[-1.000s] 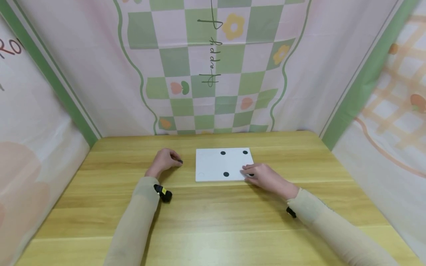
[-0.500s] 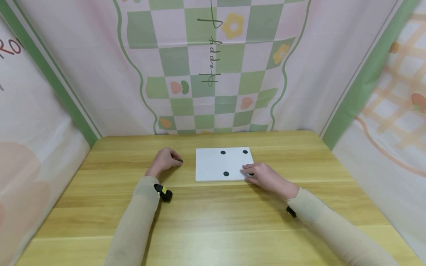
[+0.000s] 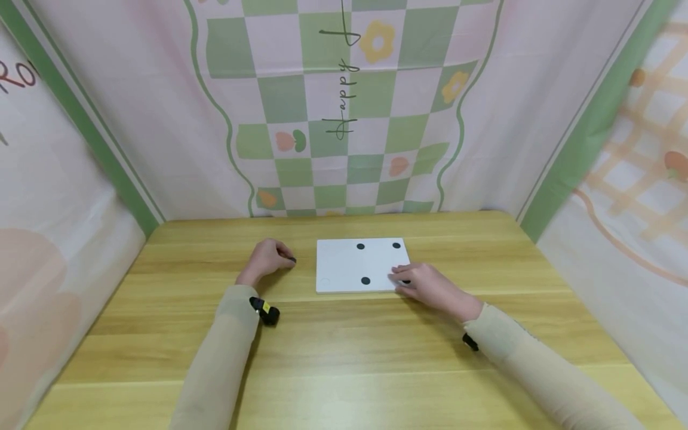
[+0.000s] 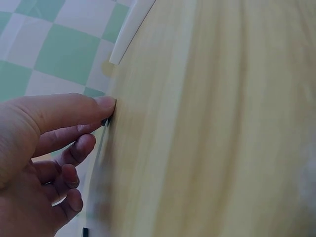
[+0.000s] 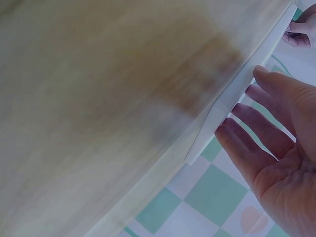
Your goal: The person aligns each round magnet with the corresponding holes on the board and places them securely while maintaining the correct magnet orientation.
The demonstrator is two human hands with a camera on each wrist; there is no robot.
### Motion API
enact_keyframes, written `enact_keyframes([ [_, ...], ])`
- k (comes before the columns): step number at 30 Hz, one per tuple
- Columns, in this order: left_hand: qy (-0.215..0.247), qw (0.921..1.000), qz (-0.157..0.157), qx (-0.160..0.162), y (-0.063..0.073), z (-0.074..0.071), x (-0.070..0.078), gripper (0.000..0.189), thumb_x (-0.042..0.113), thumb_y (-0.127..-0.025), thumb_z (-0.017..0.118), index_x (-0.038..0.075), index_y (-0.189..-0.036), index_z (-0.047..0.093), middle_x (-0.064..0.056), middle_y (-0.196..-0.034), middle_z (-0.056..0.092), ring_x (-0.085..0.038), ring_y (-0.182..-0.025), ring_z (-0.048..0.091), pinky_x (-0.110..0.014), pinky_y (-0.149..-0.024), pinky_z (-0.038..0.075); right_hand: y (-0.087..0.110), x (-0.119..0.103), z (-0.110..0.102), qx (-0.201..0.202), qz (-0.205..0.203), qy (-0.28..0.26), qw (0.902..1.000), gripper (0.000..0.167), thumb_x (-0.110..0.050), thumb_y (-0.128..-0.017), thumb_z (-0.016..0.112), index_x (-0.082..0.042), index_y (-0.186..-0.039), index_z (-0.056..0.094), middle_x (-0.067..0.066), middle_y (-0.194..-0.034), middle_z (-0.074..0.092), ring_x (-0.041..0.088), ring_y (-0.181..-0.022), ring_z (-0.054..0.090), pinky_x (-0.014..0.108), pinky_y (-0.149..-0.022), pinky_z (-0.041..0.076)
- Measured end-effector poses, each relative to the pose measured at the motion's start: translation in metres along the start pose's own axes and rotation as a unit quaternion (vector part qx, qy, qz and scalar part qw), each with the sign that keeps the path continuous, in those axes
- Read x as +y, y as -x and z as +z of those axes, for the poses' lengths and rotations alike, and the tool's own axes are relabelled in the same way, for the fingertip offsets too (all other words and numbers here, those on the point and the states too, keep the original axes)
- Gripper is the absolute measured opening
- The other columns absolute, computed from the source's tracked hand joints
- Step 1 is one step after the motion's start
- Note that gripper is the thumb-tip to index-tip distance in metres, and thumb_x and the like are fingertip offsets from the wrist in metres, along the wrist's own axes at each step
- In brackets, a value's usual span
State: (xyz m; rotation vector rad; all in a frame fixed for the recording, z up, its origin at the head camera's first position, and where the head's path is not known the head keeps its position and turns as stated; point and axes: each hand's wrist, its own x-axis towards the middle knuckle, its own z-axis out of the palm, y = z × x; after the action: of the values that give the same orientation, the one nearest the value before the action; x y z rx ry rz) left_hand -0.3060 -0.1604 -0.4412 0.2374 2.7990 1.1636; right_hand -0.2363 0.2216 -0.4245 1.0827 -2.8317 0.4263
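Note:
In the head view my left hand (image 3: 266,261) is on the table left of the board, its thumb and index finger pinching a small black disc (image 3: 292,260). The disc shows as a dark sliver (image 4: 104,121) under the thumb in the left wrist view. A flat white board (image 3: 341,266) lies mid-table with several black discs on its face, and a faint circle marks its lower-left corner. My right hand (image 3: 427,288) rests on the board's lower-right corner and partly covers one disc (image 3: 406,281). Its fingers are extended against the board (image 5: 232,94) in the right wrist view.
The wooden table (image 3: 344,358) extends around the board. A checkered curtain (image 3: 349,137) hangs behind its far edge, with more fabric at both sides. A small dark object (image 4: 85,232) shows at the bottom of the left wrist view.

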Motion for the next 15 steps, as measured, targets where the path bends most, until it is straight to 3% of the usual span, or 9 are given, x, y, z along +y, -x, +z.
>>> enact_keyframes([
  [15, 0.01, 0.9999, -0.003, -0.011, 0.005, 0.003, 0.012, 0.014, 0.019, -0.078, 0.078, 0.012, -0.089, 0.073, -0.004, -0.089, 0.068, -0.017, -0.08, 0.06, -0.026, -0.069, 0.05, 0.001, 0.001, 0.0, -0.006, 0.01, -0.003, 0.9999, 0.03, -0.014, -0.088, 0.067, -0.006, -0.116, 0.067, 0.015, -0.123, 0.063, 0.032, -0.114, 0.061, 0.046, -0.096, 0.05],
])
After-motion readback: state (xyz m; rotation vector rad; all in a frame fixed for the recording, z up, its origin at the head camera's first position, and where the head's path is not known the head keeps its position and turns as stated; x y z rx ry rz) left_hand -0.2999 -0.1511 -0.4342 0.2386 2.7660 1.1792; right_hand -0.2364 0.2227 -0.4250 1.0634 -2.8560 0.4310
